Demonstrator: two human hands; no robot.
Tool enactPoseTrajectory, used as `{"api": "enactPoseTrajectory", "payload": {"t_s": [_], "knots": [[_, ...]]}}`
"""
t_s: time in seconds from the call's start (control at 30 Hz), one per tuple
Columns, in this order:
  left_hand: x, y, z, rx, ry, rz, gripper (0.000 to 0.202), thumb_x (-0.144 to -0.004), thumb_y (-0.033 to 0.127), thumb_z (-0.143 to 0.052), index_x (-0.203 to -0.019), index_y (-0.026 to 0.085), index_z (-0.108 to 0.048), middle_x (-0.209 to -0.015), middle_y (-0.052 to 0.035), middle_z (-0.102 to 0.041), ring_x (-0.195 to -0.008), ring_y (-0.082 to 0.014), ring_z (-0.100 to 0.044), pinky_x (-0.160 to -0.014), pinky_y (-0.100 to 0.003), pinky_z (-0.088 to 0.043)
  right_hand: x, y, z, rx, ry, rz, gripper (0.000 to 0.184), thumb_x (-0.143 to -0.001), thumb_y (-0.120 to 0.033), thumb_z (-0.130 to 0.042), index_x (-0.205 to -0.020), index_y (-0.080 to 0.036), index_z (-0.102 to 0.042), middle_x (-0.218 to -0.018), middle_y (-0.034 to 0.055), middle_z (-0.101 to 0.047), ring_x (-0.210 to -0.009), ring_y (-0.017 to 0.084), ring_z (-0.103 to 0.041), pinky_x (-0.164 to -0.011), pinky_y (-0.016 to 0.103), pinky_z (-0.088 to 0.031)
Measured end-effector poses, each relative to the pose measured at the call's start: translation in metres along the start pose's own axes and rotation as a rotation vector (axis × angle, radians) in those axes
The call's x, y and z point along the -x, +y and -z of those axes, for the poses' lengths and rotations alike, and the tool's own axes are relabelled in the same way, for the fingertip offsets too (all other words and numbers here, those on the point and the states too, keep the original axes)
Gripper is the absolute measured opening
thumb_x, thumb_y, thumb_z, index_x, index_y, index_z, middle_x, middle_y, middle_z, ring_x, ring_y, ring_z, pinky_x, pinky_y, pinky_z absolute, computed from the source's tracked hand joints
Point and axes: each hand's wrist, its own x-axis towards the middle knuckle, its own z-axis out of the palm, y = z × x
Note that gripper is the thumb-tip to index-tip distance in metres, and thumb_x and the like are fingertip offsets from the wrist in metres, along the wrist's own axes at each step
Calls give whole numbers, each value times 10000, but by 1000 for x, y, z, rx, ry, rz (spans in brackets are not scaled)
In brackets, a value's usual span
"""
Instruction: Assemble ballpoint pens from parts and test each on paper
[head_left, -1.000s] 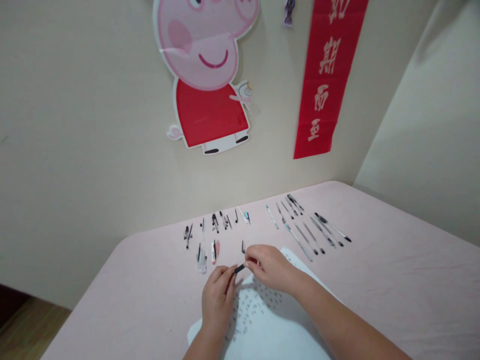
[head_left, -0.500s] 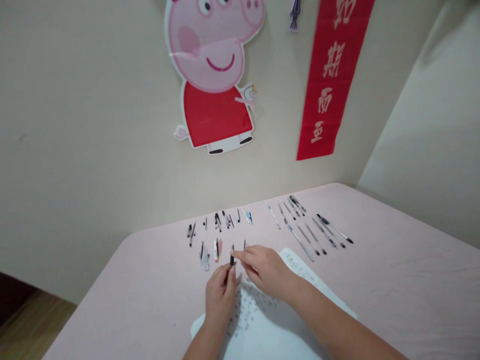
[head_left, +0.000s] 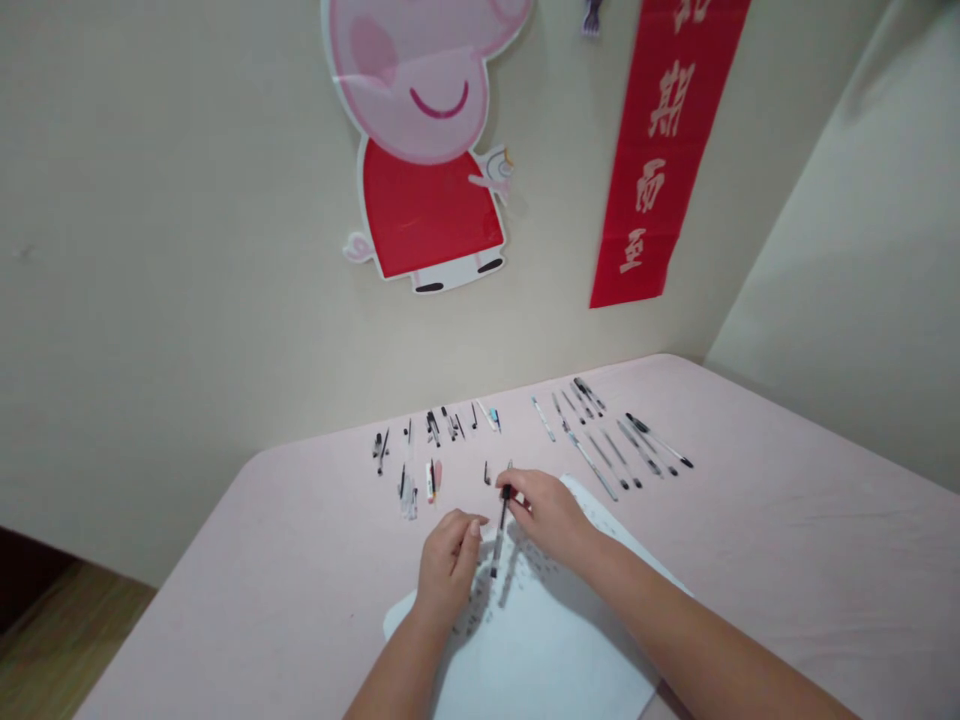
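My right hand (head_left: 546, 508) is closed round a black pen (head_left: 499, 530), which it holds nearly upright with the tip down on a white sheet of paper (head_left: 555, 650) marked with scribbles. To the left of the pen, my left hand (head_left: 448, 565) lies on the sheet's edge. Its fingers are stretched forward and nothing shows in them. Beyond the hands, small pen parts and caps (head_left: 435, 440) lie in short rows on the pink table (head_left: 787, 560).
A row of several whole pens (head_left: 607, 445) lies at the back right of the table. The table stands in a wall corner. A cartoon pig cutout (head_left: 427, 130) and a red banner (head_left: 652, 150) hang on the wall. The table's left edge drops to a wooden floor (head_left: 45, 650).
Earlier both hands held a small black pen piece between them. Now my right hand alone holds the pen, tip down on the paper, and my left hand has let go and rests flat.
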Motion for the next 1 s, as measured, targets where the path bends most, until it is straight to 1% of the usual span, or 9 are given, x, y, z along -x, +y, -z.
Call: {"api": "enactPoseTrajectory", "payload": {"t_s": [0.1,0.17,0.3,0.4,0.53,0.63,0.77,0.87,1.0], "knots": [[0,0,-2,-15,-44,-5,245,-845,216,-403,-855,169,-644,-728,-41,-595,-698,-175,-569,-628,-289,-431,11,2,2,-194,28,-99,183,-815,-131,-459,-969,-189,-540,-770,9,-611,-700,137,-557,-661,254,-426],[0,0,-4,-13,-86,-28,243,-783,119,-411,-847,172,-640,-745,-35,-587,-714,-169,-562,-648,-287,-433,21,2,0,-375,10,-169,155,-887,-239,-397,-945,-179,-528,-681,-9,-567,-604,118,-525,-594,237,-413],[1,-1,-6,-9,-188,-61,336,-679,23,-397,-792,188,-667,-796,-39,-583,-769,-168,-554,-709,-295,-436,45,1,-11,-622,-81,-299,387,-904,-466,-352,-835,-148,-561,-560,-20,-485,-505,102,-461,-519,230,-390],[1,-3,-6,-32,-284,-77,377,-636,-1,-387,-739,199,-690,-792,-45,-588,-796,-180,-544,-738,-313,-426,59,2,-17,-669,-155,-357,424,-860,-525,-414,-784,-138,-569,-562,-6,-509,-521,108,-479,-519,232,-399],[1,-6,-7,-62,-362,-98,381,-623,-1,-390,-697,208,-700,-786,-53,-609,-819,-197,-533,-754,-335,-411,65,5,-23,-653,-188,-354,202,-789,-344,-548,-771,-145,-580,-630,7,-554,-604,127,-515,-570,241,-421],[0,-6,-8,-73,-384,-106,374,-620,1,-395,-679,209,-700,-773,-55,-619,-810,-202,-530,-746,-336,-409,66,5,-30,-571,-193,-319,46,-714,-164,-545,-734,-150,-584,-656,1,-560,-630,126,-513,-593,235,-418],[1,-8,-8,-71,-390,-115,381,-604,-10,-392,-673,206,-698,-760,-47,-622,-797,-193,-533,-740,-324,-409,69,0,-38,-437,-223,-270,149,-670,-87,-496,-763,-164,-584,-632,-17,-542,-568,112,-489,-551,223,-404],[1,-11,-8,-53,-390,-112,380,-605,-11,-399,-693,206,-699,-773,-44,-628,-808,-188,-543,-751,-318,-413,72,-2,-39,-292,-190,-214,140,-663,-85,-488,-713,-182,-577,-598,-22,-524,-547,117,-476,-547,233,-406],[2,-12,-8,-24,-391,-104,378,-611,-6,-399,-717,202,-697,-787,-45,-629,-810,-185,-545,-762,-320,-416,75,-1,-38,-240,-166,-154,147,-665,-86,-475,-695,-191,-573,-581,-19,-512,-522,124,-470,-510,239,-391]]}}
